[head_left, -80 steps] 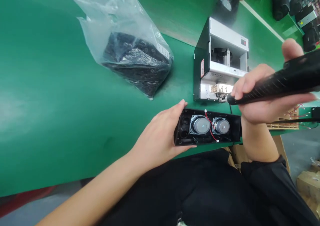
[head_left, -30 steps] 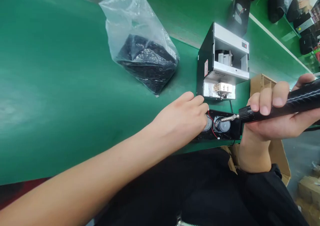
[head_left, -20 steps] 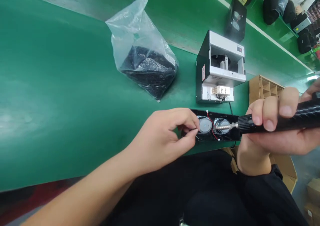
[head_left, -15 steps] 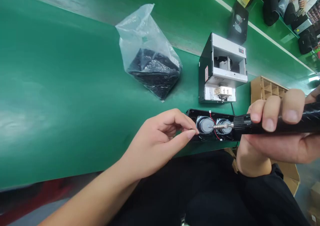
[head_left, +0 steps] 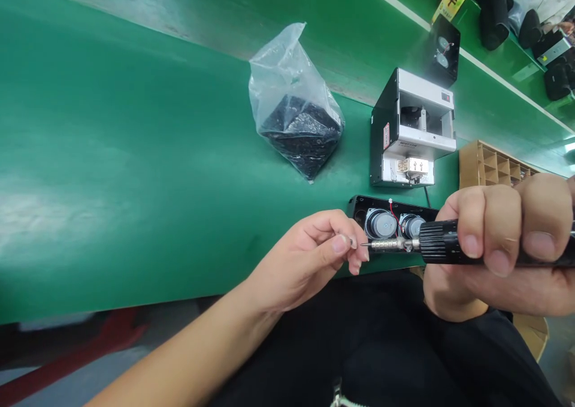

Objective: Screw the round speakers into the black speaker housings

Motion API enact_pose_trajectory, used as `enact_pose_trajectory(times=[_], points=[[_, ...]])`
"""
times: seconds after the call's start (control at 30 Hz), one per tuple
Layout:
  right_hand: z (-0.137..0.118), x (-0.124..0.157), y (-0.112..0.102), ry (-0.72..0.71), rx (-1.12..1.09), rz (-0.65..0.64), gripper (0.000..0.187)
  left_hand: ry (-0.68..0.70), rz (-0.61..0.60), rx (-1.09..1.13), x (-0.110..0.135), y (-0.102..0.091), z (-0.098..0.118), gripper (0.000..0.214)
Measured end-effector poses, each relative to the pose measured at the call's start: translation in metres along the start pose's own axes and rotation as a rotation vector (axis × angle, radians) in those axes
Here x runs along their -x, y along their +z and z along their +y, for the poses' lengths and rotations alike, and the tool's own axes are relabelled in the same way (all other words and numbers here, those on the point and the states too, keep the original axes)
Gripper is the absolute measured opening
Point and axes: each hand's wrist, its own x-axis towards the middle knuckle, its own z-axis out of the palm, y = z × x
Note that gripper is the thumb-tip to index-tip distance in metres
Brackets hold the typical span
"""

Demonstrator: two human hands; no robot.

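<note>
My right hand (head_left: 503,239) is wrapped round a black electric screwdriver (head_left: 438,242), held level with its bit pointing left. Between the thumb and forefinger of my left hand (head_left: 314,251) is a tiny dark screw (head_left: 351,242), mostly covered by the fingertips. The bit's tip is just right of those fingertips, very close to the screw; I cannot tell whether they touch. Behind both hands lies a black speaker housing (head_left: 358,203) with two round speaker drivers (head_left: 381,224) and a red wire with a white plug. The screwdriver and my hands hide its near side.
A silver-and-black screw feeder machine (head_left: 390,125) stands behind the housing. Left of it, a clear plastic bag (head_left: 291,77) holds dark pieces. A divided cardboard box (head_left: 469,161) is at right, another speaker housing (head_left: 449,50) farther back. A co-worker's hand shows at top right.
My left hand has moved right and turned, uncovering the screw at its fingertips. The screwdriver's bit has come down and left towards those fingertips. The whole view has shifted slightly.
</note>
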Motion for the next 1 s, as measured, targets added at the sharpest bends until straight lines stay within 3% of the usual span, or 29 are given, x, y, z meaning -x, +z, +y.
enact_pose_trajectory(times=[0.17, 0.4, 0.57, 0.73, 0.83, 0.93, 1.0], points=[[0.001, 0.003, 0.007, 0.021, -0.115, 0.035, 0.033, -0.011, -0.032, 0.051, 0.0, 0.0, -0.005, 0.048], [0.002, 0.0, -0.002, 0.08, -0.154, -0.083, 0.023, -0.026, -0.032, 0.06, -0.002, -0.002, -0.009, 0.045], [0.005, 0.001, -0.001, 0.103, -0.217, -0.08, 0.017, -0.035, -0.018, 0.041, -0.003, -0.004, -0.01, 0.05], [0.007, 0.006, 0.014, 0.038, -0.242, -0.042, 0.028, -0.079, 0.006, -0.001, -0.005, -0.001, -0.009, 0.056], [0.004, 0.001, 0.017, 0.017, -0.257, -0.064, 0.04, -0.154, -0.042, -0.02, -0.005, 0.002, -0.006, 0.058], [0.002, -0.01, 0.009, 0.071, -0.172, -0.12, 0.032, -0.2, -0.098, -0.112, 0.001, -0.006, 0.001, 0.077], [0.007, -0.018, 0.0, 0.073, -0.092, -0.166, 0.031, -0.066, 0.039, -0.348, 0.007, -0.02, 0.004, 0.085]])
